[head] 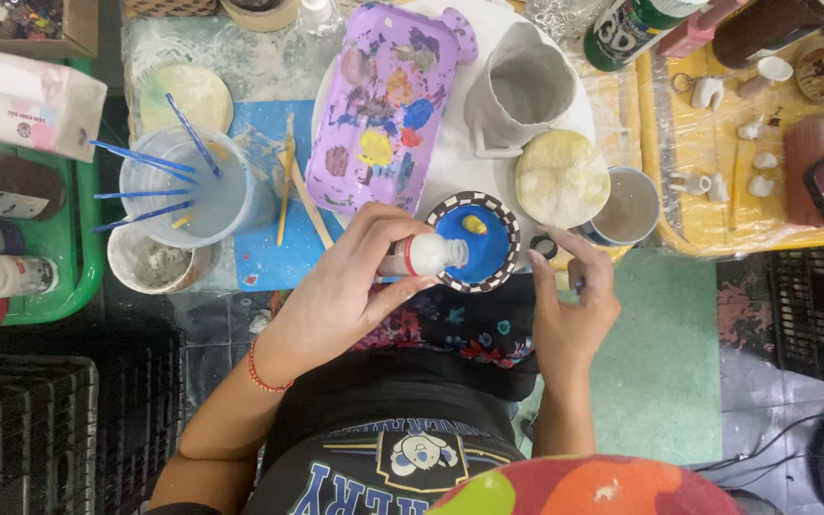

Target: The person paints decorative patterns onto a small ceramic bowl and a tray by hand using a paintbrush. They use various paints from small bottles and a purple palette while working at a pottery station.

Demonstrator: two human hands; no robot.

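Observation:
My left hand (336,291), a red string bracelet at its wrist, grips a small white squeeze bottle (428,255) laid on its side, nozzle over a blue bowl with a black-and-white checkered rim (500,267). A yellow blob (474,225) lies in the bowl's blue inside. My right hand (569,310) is just right of the bowl with fingers spread. A small dark bit shows between its fingers; I cannot tell what it is. A black ring (544,246) lies by the bowl's right rim.
Behind the bowl are a purple paint-smeared palette (383,105), a grey unpainted ceramic jug (522,91), a pale round disc (562,178) and a mug (629,205). A water cup with blue brushes (188,186) stands left. A yellow tray (708,234) holds small white figures. Black crates (40,429) flank me.

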